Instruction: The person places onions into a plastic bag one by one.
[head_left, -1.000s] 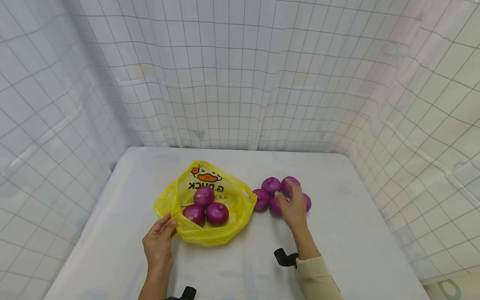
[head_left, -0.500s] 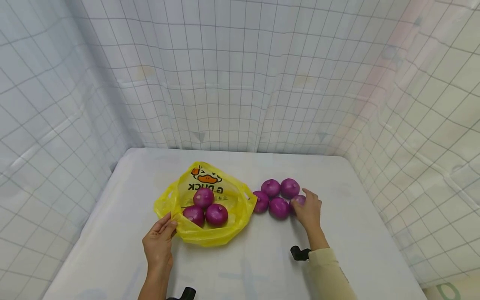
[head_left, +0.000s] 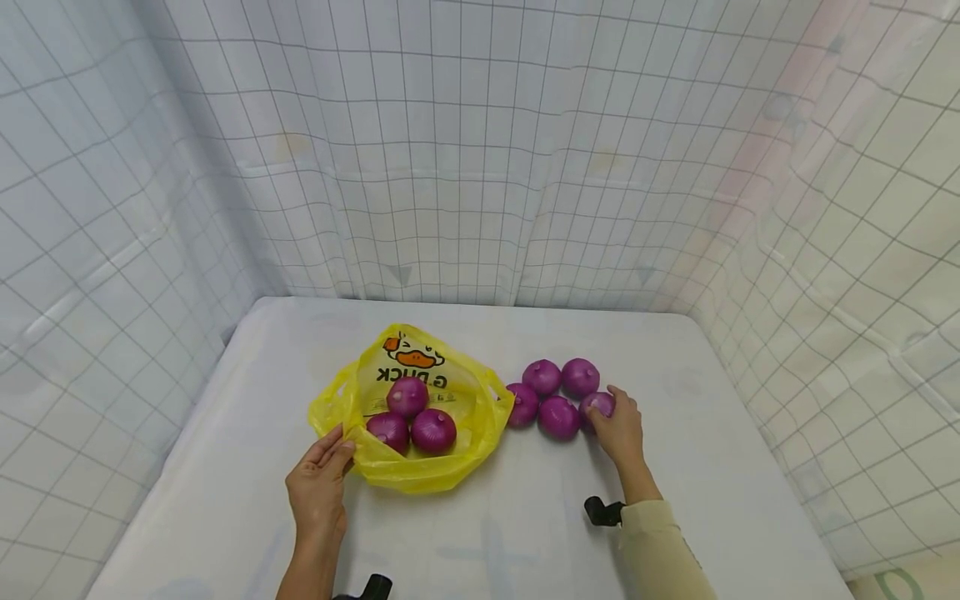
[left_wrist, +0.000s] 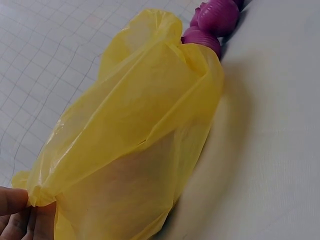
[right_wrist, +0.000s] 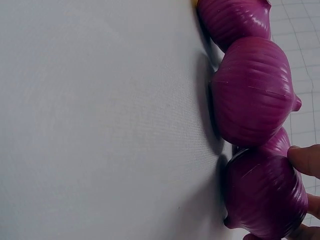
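Observation:
A yellow plastic bag (head_left: 420, 475) with a duck print lies with its mouth spread, three purple onions (head_left: 433, 431) inside it. At its left edge my left hand (head_left: 318, 479) pinches the plastic between thumb and fingers, also visible in the left wrist view. Right of the bag several more onions (head_left: 558, 417) sit in a tight cluster. My right hand (head_left: 621, 427) has its thumb and fingers around the rightmost onion (head_left: 597, 407). In the right wrist view, that gripped onion (right_wrist: 265, 195) sits low beside another onion (right_wrist: 255, 92), the fingertips at its right side.
A white-covered table (head_left: 480, 533) carries everything. White curtains with a grid pattern (head_left: 465, 167) enclose it at the back and both sides. The leftmost loose onion (head_left: 522, 405) sits right at the bag's right handle.
My right hand has moved right, from above the middle of the cluster to the rightmost onion, and its fingers have closed round it. The left hand still holds the bag's edge.

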